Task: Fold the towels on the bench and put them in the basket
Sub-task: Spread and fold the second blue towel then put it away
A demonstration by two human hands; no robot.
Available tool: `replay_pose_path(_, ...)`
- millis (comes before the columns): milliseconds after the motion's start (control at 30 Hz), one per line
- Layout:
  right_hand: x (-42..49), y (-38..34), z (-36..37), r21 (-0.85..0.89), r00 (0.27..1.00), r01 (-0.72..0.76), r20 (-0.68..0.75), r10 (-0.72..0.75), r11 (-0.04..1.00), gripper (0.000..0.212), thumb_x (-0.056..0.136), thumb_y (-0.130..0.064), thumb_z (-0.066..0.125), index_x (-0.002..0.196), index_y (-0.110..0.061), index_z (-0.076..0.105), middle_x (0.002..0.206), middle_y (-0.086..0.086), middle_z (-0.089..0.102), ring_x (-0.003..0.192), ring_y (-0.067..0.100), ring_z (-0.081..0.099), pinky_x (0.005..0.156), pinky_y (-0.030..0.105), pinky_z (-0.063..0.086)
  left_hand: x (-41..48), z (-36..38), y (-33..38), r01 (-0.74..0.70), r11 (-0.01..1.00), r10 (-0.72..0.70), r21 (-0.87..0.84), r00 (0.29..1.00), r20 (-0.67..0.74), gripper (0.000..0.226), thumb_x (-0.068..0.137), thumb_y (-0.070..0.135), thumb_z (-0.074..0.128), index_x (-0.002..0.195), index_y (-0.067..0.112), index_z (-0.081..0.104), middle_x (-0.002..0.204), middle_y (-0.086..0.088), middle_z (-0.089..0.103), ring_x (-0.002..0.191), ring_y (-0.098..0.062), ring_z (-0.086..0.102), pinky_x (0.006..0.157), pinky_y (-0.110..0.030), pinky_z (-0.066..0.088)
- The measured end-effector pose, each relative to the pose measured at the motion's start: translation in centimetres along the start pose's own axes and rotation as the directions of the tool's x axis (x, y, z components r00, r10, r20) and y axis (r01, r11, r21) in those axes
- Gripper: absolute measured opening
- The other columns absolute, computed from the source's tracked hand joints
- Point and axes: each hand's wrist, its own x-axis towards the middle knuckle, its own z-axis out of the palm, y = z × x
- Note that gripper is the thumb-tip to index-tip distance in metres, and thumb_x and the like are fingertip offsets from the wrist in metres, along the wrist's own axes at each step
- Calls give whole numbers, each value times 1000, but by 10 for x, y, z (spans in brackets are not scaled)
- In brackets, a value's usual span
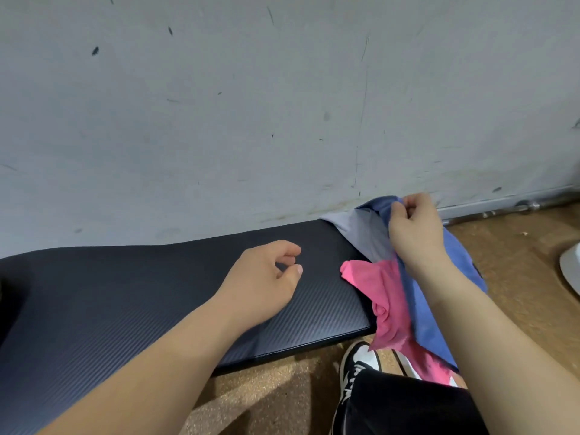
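Note:
A black padded bench (157,293) runs from the left to the middle, against a grey wall. At its right end lies a heap of towels: a blue towel (423,309), a pink towel (389,302) partly under it, and a pale grey towel (361,230) at the back. My right hand (414,227) pinches an upper edge of the blue towel and lifts it off the heap. My left hand (266,277) hovers over the bench just left of the pink towel, fingers loosely curled, holding nothing. No basket is in view.
The scuffed grey wall (282,105) stands right behind the bench. A brown floor (518,262) lies to the right and in front. My black-and-white shoe (357,365) and dark-clothed leg are below the bench's right end. A white object (571,271) sits at the right edge.

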Motion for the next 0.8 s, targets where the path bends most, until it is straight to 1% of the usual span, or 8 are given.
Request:
replay_pose_path(67, -15, -28, -6, 142, 999, 27, 17, -29, 989, 7, 103, -18, 49, 104, -12, 53, 82, -3, 59, 78, 13, 55, 63, 15, 41, -1, -2, 5, -27, 999, 26, -24, 999, -34, 41, 98, 32, 61, 139, 37, 56, 103, 16, 72, 96, 10, 64, 90, -16, 47)
replay_pose_path(167, -42, -62, -15, 381, 992, -7, 119, -41, 924, 8, 106, -23, 49, 104, -19, 55, 77, -9, 64, 76, 6, 58, 70, 21, 46, -4, -7, 13, -86, 994, 78, -72, 990, -117, 51, 98, 35, 61, 147, 38, 47, 119, 21, 68, 103, 15, 59, 95, -20, 47)
replay_pose_path(300, -84, -99, -18, 542, 916, -37, 355, -189, 839, 11, 107, -10, 47, 98, -5, 49, 55, -16, 55, 54, 1, 48, 55, 11, 43, -7, -11, 16, -204, 974, 179, -93, 958, -225, 64, 94, 35, 68, 151, 39, 39, 140, 29, 45, 114, 10, 56, 89, -18, 51)
replay_pose_path(467, -107, -108, -5, 594, 785, -49, 520, -337, 803, 15, 97, -21, 62, 90, -13, 51, 66, 5, 51, 62, 19, 45, 59, 30, 43, -3, -16, 5, -286, 958, 271, -38, 937, -220, 51, 91, 24, 72, 137, 39, 57, 136, 23, 55, 121, 2, 54, 89, -18, 48)
replay_pose_path(533, -105, -106, -6, 570, 768, -60, 551, -327, 819, 16, 99, -19, 63, 90, -13, 51, 65, -1, 56, 60, 16, 47, 60, 32, 43, -1, -18, 1, -285, 958, 274, -41, 945, -177, 52, 88, 20, 73, 134, 40, 59, 141, 21, 53, 129, 2, 50, 94, -18, 46)
replay_pose_path(600, -100, -103, -8, 555, 758, -66, 569, -320, 829, 14, 102, -11, 59, 92, -9, 50, 66, -12, 65, 60, 8, 55, 59, 24, 46, 1, -19, -2, -285, 958, 277, -42, 952, -133, 54, 87, 16, 72, 134, 39, 59, 144, 20, 52, 134, 2, 47, 102, -19, 44)
replay_pose_path(667, -97, -100, -8, 569, 713, -110, 616, -334, 815, 12, 101, -11, 61, 92, -9, 53, 76, -6, 71, 70, 9, 65, 65, 22, 52, 3, -19, -2, -308, 951, 304, -28, 947, -103, 46, 88, 14, 70, 130, 34, 64, 136, 19, 60, 127, 3, 52, 102, -16, 42)
replay_pose_path(800, -98, -99, -6, 612, 622, -322, 712, -326, 722, 12, 91, -16, 64, 91, -8, 55, 83, 10, 69, 75, 21, 67, 69, 28, 55, 7, -21, -3, -273, 960, 268, -69, 960, -77, 21, 94, 10, 61, 92, 28, 71, 84, 14, 72, 78, -2, 64, 71, -25, 50)
